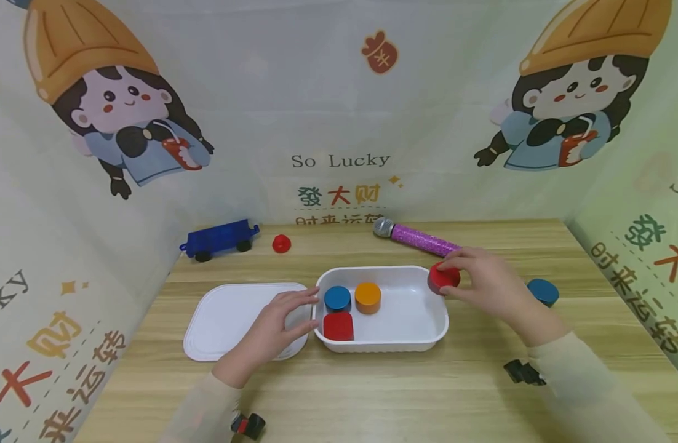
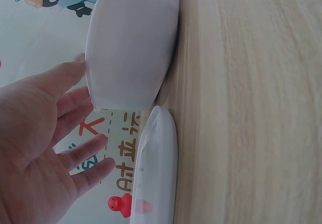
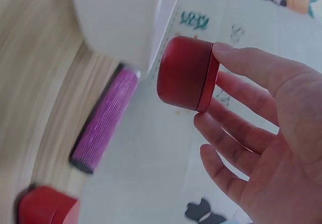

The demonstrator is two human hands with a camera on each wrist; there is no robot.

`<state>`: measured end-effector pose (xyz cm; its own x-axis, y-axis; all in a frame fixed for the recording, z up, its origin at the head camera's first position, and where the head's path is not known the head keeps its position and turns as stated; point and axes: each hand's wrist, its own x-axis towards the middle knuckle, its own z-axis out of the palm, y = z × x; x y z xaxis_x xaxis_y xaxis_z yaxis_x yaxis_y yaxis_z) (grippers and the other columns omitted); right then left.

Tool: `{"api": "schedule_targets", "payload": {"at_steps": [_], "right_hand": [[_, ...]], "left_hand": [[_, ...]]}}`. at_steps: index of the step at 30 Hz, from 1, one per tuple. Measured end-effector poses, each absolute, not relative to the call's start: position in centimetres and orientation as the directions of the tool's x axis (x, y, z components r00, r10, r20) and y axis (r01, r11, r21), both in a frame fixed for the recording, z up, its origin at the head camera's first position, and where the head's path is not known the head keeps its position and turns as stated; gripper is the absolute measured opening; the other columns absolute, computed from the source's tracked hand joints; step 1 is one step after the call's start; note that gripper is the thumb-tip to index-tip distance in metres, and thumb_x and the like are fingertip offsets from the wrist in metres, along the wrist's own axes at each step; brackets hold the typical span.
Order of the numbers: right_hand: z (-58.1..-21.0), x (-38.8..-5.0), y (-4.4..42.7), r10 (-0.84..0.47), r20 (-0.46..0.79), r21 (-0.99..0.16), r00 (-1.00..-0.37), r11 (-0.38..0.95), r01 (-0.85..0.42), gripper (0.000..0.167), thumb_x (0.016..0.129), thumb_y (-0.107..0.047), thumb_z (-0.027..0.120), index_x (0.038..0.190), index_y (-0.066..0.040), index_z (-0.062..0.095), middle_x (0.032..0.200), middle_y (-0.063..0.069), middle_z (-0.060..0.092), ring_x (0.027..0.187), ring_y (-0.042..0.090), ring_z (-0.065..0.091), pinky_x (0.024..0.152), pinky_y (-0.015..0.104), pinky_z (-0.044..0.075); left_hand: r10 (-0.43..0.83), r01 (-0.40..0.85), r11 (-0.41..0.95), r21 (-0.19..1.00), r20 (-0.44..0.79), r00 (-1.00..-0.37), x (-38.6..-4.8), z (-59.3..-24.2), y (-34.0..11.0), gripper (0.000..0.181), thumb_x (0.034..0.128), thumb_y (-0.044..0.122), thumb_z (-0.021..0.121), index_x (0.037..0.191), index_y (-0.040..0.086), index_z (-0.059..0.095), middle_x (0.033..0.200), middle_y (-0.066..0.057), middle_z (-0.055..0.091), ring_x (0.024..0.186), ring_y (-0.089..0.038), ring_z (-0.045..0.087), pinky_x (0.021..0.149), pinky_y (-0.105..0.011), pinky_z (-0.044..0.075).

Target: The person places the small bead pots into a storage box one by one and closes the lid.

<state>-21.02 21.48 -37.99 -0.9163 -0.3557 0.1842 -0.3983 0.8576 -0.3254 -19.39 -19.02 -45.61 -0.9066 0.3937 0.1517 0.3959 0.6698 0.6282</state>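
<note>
My right hand (image 1: 491, 289) pinches a small round red tin (image 1: 443, 280) between thumb and fingers, above the right end of a white plastic box (image 1: 397, 346). In the right wrist view the tin (image 3: 186, 74) is tipped on its side. Inside the box, at its left end, sit a blue round tin (image 1: 338, 299), an orange round tin (image 1: 368, 298) and a red squarish tin (image 1: 338, 327). My left hand (image 1: 272, 326) is at the box's left end, fingers extended; in the left wrist view a fingertip touches the box's rim (image 2: 89, 78).
A white lid (image 1: 223, 320) lies left of the box, partly under my left hand. Behind stand a blue toy wagon (image 1: 219, 239), a red toy duck (image 1: 282, 244) and a purple microphone (image 1: 422, 240). A blue tin (image 1: 542, 292) stands right; a red object (image 3: 45, 206) shows in the right wrist view.
</note>
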Motion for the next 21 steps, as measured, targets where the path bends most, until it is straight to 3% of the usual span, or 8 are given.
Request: {"api": "schedule_targets", "payload": {"at_steps": [7, 13, 21], "right_hand": [[-38.3, -20.6, 18.5, -0.465, 0.213, -0.304, -0.859, 0.804, -0.511, 0.04, 0.08, -0.023, 0.09, 0.117, -0.014, 0.078, 0.125, 0.008, 0.071, 0.117, 0.032, 0.065, 0.093, 0.049, 0.061], [-39.2, -20.5, 16.0, -0.54, 0.164, -0.363, -0.825, 0.745, -0.56, 0.039, 0.082, -0.023, 0.089, 0.119, -0.015, 0.077, 0.124, 0.005, 0.071, 0.116, 0.027, 0.065, 0.091, 0.041, 0.063], [-40.8, -20.9, 13.4, -0.672, 0.138, -0.378, -0.728, 0.644, -0.665, 0.032, 0.084, -0.021, 0.087, 0.114, -0.011, 0.079, 0.122, 0.005, 0.072, 0.118, 0.027, 0.064, 0.102, 0.043, 0.057]], "left_hand": [[0.397, 0.397, 0.666, 0.631, 0.151, -0.905, -19.4, -45.6, -19.1, 0.049, 0.0935, 0.031, 0.077, 0.139, 0.018, 0.066, 0.157, 0.004, 0.053, 0.144, -0.029, 0.047, 0.116, -0.058, 0.043], [0.394, 0.397, 0.666, 0.632, 0.154, -0.906, -19.4, -45.4, -19.0, 0.049, 0.0934, 0.031, 0.078, 0.139, 0.019, 0.066, 0.157, 0.004, 0.053, 0.144, -0.03, 0.047, 0.116, -0.059, 0.043], [0.396, 0.393, 0.661, 0.638, 0.148, -0.906, -19.3, -45.5, -19.0, 0.049, 0.0937, 0.031, 0.077, 0.14, 0.018, 0.065, 0.157, 0.003, 0.053, 0.145, -0.03, 0.047, 0.116, -0.059, 0.043]]}}
